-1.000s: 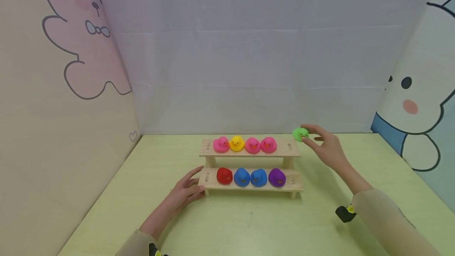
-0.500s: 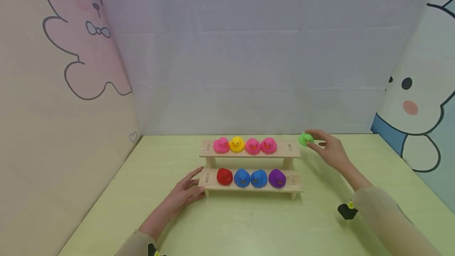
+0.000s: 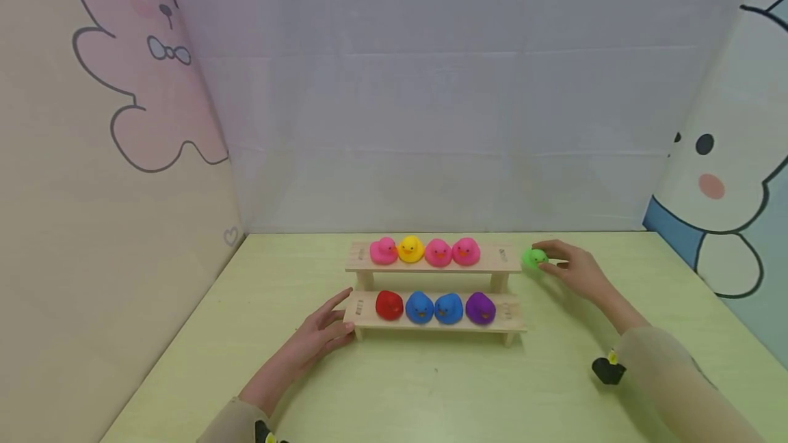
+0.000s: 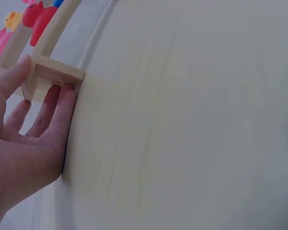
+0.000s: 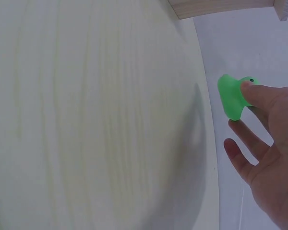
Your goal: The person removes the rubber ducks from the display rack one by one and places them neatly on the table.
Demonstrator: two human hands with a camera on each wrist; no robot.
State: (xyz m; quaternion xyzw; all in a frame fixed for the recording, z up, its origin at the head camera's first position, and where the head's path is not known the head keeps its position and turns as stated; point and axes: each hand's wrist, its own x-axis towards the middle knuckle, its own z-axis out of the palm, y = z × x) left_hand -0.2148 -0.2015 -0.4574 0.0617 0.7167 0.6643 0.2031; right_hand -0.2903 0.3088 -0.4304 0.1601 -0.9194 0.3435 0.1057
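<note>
A green rubber duck point(image 3: 535, 258) is pinched between thumb and fingers of my right hand point(image 3: 577, 270), off the right end of a two-step wooden rack point(image 3: 507, 257). In the right wrist view the duck point(image 5: 232, 97) is held above the table, its other fingers spread loosely. My left hand point(image 3: 319, 329) holds the left end of the rack's lower step. In the left wrist view the thumb lies on the step's edge and the fingers reach to its leg point(image 4: 60, 72). Pink ducks point(image 3: 466, 251) and a yellow duck point(image 3: 410, 249) sit on the upper step.
Along the lower step stand a red duck point(image 3: 389, 305), two blue ducks point(image 3: 420, 307) and a purple duck point(image 3: 480, 308). The rack stands on a pale wood-grain table point(image 3: 394, 388). A white cloth wall point(image 3: 394, 122) rises behind, with printed side walls.
My right hand has moved right and lower with the green duck, from behind the upper step's right end to beside it. The left hand has stayed at the rack.
</note>
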